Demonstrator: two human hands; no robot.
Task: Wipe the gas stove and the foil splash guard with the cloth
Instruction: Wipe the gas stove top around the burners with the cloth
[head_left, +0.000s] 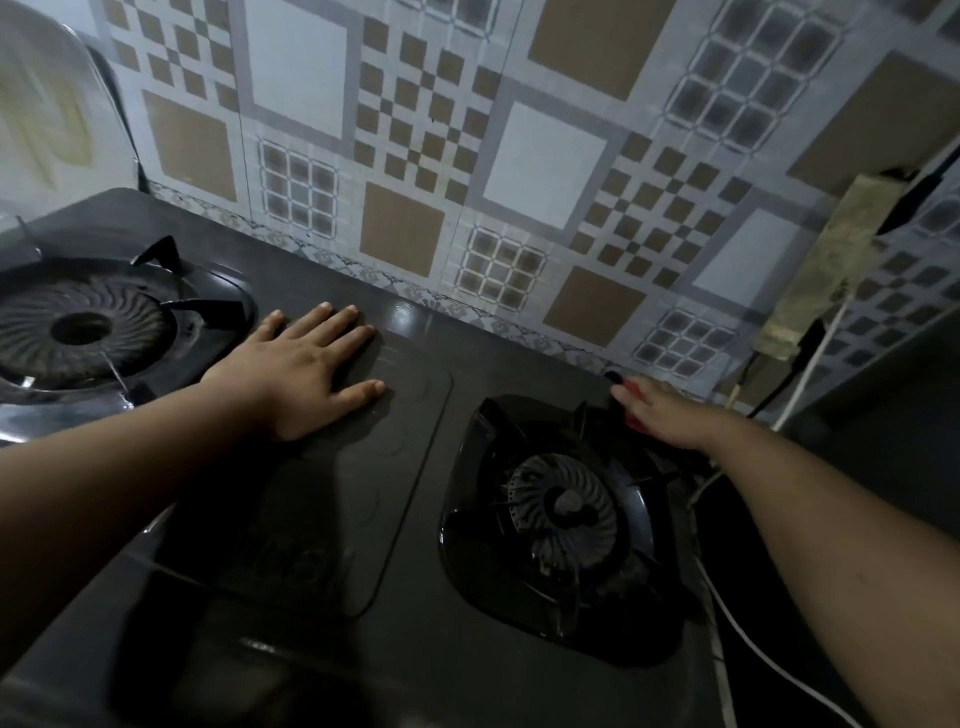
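The gas stove (415, 519) is a dark two-burner unit set against a wall covered with the foil splash guard (519, 156), a sheet printed with brown, grey and white squares and checker patterns. The sheet runs the full width behind the stove and meets its rear edge.

The left burner (83, 327) sits at the far left with its pan supports in place. The right burner (566, 512) sits in a glossy black recess toward the right side of the stove top. Between the two burners lies a flat raised panel with rounded corners.

The left hand (306, 369) rests palm down on the stove top between the burners, near the rear edge. Its fingers are extended and slightly spread, flat against the surface, holding nothing.

The right hand (670, 415) reaches to the rear right corner of the stove, just behind the right burner's recess. A small patch of red, apparently the cloth (635, 397), shows beneath and beside this hand, pressed on the stove surface. The hand is blurred; its fingers seem to lie over the red material, though how tightly they close on it cannot be made out.

A white cable (748, 634) runs along the right edge of the stove. Farther right, a pale, worn strip (821, 265) hangs against the wall. At the upper left a shiny metallic surface (47, 104) stands beside the splash guard.
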